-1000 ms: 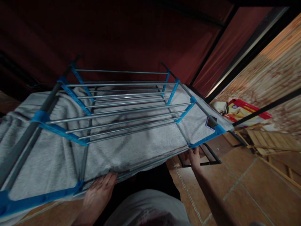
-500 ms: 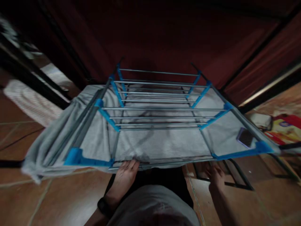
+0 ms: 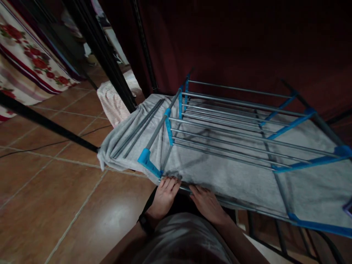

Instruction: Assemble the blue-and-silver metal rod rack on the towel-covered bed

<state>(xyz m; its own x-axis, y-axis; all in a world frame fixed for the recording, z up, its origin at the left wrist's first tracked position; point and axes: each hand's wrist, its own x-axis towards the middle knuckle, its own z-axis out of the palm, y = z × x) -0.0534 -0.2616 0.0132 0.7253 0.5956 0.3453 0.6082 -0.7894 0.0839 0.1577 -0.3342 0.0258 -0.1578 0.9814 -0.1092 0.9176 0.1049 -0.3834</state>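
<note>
A grey towel (image 3: pixel 242 176) lies spread over a metal drying rack (image 3: pixel 247 121) with grey rods and blue plastic joints. My left hand (image 3: pixel 164 194) rests at the towel's near edge beside a blue corner piece (image 3: pixel 147 161), fingers flat on the cloth and rail. My right hand (image 3: pixel 206 203) lies just to its right on the same near edge, fingers stretched out against the towel. Neither hand wraps around anything that I can see. A dark watch sits on my left wrist.
Brown tiled floor (image 3: pixel 55 205) stretches to the left. Black poles (image 3: pixel 101 55) stand behind the rack's left end, with a striped pale cloth (image 3: pixel 112 99) at their foot. A floral fabric (image 3: pixel 24 66) hangs at far left. A dark red curtain (image 3: pixel 233 40) backs the rack.
My view has swung left. My right hand has moved from the rack's right corner along the near edge to sit close beside my left hand.
</note>
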